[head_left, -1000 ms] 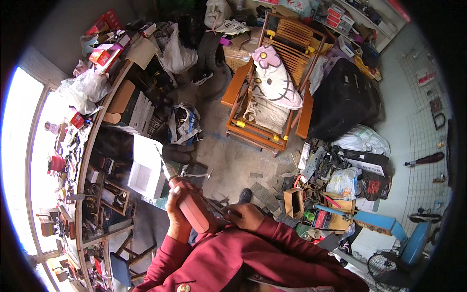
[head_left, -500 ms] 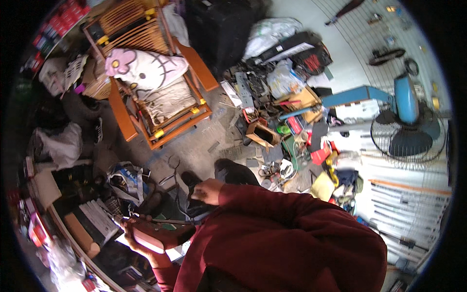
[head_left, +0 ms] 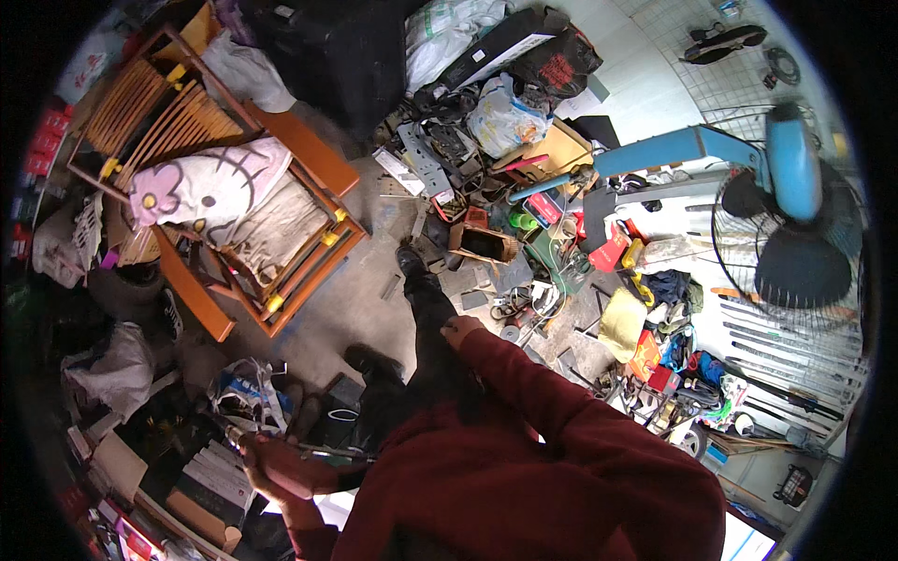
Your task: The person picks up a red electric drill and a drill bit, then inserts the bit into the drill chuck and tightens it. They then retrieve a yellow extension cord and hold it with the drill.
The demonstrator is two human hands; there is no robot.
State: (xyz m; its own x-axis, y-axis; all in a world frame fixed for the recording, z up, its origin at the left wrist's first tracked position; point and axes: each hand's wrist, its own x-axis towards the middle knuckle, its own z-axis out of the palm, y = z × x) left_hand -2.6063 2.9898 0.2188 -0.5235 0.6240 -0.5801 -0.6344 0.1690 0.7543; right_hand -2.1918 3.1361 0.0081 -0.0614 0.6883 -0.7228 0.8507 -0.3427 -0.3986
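Note:
At the lower left, my left hand (head_left: 268,479) is closed around a reddish-brown power tool that looks like a drill (head_left: 292,465). Its narrow metallic front end (head_left: 236,434) points up and left, above an open box of things. My palm and sleeve hide part of the tool's body. My right hand (head_left: 458,330) hangs low in front of my right thigh, below the maroon sleeve (head_left: 524,374). Its fingers are mostly hidden against the dark trousers, and I see nothing clearly in them.
A wooden folding armchair (head_left: 253,234) with a printed cushion (head_left: 215,192) stands at the left. Tools, bags and a small open wooden box (head_left: 484,244) clutter the floor ahead. A blue-armed fan (head_left: 790,224) juts in at the right. My shoes (head_left: 376,360) are mid-step on grey floor.
My view has swung, and one leg has stepped forward. My right hand has moved from in front of my body out to the right and lower. The left still holds the tool.

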